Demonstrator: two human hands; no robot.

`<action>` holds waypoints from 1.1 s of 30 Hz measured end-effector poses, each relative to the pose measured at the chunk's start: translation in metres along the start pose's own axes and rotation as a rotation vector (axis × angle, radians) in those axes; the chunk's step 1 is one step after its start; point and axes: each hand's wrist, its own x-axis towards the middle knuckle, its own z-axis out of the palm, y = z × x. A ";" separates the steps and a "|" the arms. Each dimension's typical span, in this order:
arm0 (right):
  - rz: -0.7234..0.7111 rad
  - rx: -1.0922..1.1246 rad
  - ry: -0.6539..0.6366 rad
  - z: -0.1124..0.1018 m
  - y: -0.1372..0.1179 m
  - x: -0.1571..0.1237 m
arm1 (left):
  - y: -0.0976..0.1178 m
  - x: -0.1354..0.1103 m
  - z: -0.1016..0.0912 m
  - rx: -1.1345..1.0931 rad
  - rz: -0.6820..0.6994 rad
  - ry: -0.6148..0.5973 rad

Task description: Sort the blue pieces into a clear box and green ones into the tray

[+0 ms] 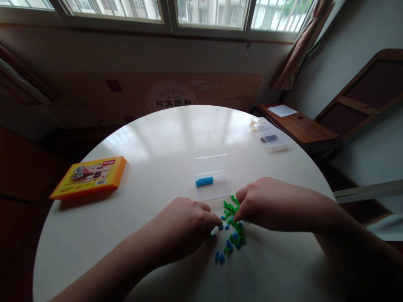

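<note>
A loose heap of small green and blue bricks (233,230) lies on the round white table (157,138) near its front. My left hand (185,224) rests knuckles up just left of the heap, fingers curled, fingertips pinched at a blue brick on the heap's left edge. My right hand (267,203) comes in from the right, fingers bent down and pinched into the green bricks at the heap's top. Behind the heap stands an open clear plastic box (210,178) with a row of blue bricks (204,181) inside.
An orange flat box (90,176) with pictures lies on the table's left side. Two more clear plastic boxes (269,136) sit at the table's far right edge. A wooden side table (299,123) with a paper sheet stands beyond on the right.
</note>
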 end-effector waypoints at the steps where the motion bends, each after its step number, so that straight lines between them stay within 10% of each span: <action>1: -0.003 0.008 -0.001 0.000 0.000 0.001 | 0.000 0.000 0.000 -0.005 0.007 -0.001; 33: -0.001 -0.005 -0.029 0.002 0.000 0.005 | 0.012 0.008 0.008 0.019 -0.166 -0.014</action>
